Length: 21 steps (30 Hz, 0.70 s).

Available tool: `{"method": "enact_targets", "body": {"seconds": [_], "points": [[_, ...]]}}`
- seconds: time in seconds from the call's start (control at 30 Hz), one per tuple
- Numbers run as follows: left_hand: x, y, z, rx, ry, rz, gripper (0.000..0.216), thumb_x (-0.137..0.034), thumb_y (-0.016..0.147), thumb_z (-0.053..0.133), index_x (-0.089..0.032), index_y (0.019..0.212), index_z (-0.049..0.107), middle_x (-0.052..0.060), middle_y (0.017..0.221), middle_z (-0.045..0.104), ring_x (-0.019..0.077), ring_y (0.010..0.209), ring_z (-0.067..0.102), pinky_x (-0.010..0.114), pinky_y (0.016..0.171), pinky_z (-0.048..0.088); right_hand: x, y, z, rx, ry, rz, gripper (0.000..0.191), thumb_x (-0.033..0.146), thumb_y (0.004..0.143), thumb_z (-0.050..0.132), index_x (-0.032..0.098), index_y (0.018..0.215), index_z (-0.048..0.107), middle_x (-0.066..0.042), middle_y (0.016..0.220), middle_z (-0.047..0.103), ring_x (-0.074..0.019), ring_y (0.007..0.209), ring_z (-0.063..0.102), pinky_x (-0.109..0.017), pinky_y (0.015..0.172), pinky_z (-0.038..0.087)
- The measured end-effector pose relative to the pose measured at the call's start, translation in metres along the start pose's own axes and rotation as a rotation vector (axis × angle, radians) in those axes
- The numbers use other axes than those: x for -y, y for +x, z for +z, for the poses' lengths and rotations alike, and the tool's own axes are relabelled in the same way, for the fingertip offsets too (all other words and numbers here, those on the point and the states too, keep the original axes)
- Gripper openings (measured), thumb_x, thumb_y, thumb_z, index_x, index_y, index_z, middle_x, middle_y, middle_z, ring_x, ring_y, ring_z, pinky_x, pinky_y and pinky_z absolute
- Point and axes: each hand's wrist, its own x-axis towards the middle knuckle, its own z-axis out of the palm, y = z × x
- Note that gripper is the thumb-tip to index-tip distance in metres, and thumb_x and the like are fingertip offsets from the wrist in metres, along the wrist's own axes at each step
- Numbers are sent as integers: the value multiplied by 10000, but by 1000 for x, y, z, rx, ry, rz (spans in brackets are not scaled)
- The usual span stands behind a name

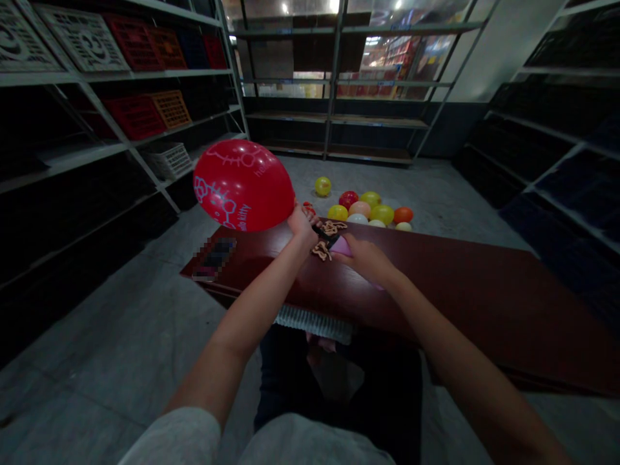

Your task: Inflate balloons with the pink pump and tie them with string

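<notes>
My left hand [302, 223] is closed around the neck of an inflated red balloon [245, 186] with white cartoon print and lettering. The balloon points up and to the left, above the table's left end. In my right hand [363, 255] is a light purple tool [341, 246] with a dark front end; my fingers hide much of it, so its kind is unclear. Between my hands, small heaps of tan cord or rubber bands [321, 250] lie on the dark red table [436, 278]. A small red item beside my left fingers is too blurred to name.
A phone-like object [214, 258], partly pixelated, lies on the table's left end. Several inflated balloons [360, 209] rest on the floor beyond the table, with a yellow one [323, 186] apart. Shelves hold plastic crates [133, 117] at left; a metal rack [332, 123] stands behind.
</notes>
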Motion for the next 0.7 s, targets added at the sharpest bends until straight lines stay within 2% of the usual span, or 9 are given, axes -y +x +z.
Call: {"method": "enact_targets", "body": {"seconds": [0.13, 0.27, 0.5, 0.7], "points": [[17, -13, 1, 47, -11, -16, 426, -290, 998, 421, -201, 618, 249, -84, 435, 196, 56, 315, 203, 226, 401, 169, 4, 0, -5, -26, 2, 2, 576, 580, 960, 512, 159, 1354, 508, -170, 1187, 712, -335, 1056, 692, -351, 837, 472], [13, -9, 1, 42, -8, -35, 440, -332, 1008, 402, -202, 621, 238, -83, 432, 202, 57, 309, 199, 229, 390, 160, 6, 0, -5, -47, -15, 18, 586, 567, 953, 532, 173, 1384, 487, -166, 1229, 695, -332, 1084, 685, -366, 867, 485], [-13, 15, -2, -38, -21, -6, 400, -268, 981, 413, -201, 622, 250, -89, 435, 203, 53, 302, 197, 212, 377, 165, -4, -6, 1, -20, -49, 38, 586, 615, 940, 525, 204, 1356, 490, -163, 1228, 698, -335, 1068, 689, -374, 858, 496], [-46, 32, -7, -39, -17, 19, 354, -188, 927, 398, -199, 620, 224, -81, 429, 197, 54, 293, 198, 198, 371, 185, -23, -24, 5, -22, -50, 25, 537, 612, 944, 518, 219, 1309, 517, -140, 1251, 693, -327, 1070, 689, -358, 838, 494]]}}
